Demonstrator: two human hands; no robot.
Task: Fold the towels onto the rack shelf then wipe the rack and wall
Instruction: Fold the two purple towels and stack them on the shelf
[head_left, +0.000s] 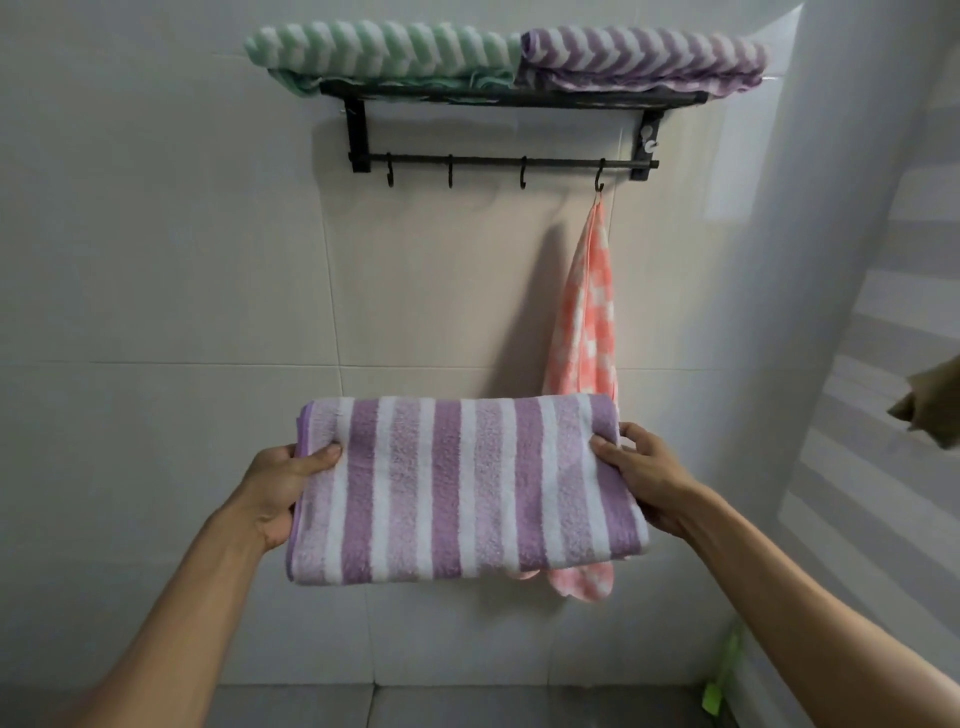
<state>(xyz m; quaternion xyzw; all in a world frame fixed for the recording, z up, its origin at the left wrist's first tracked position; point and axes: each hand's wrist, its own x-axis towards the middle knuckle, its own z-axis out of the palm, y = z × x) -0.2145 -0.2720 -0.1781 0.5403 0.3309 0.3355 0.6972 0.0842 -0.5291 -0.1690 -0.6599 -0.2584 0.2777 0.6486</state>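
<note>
hands w/ towel, tiled wall

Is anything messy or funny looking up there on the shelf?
A little. The green towel and purple zigzag towel on the black rack have loose edges drooping over the shelf front. The pink cloth hangs from one hook.

A black rack is fixed to the tiled wall in the upper middle of the frame. On its top shelf lie two folded towels side by side, touching: a green-and-white towel at left and a purple-and-white towel at right, both overhanging the shelf's front edge.
</note>
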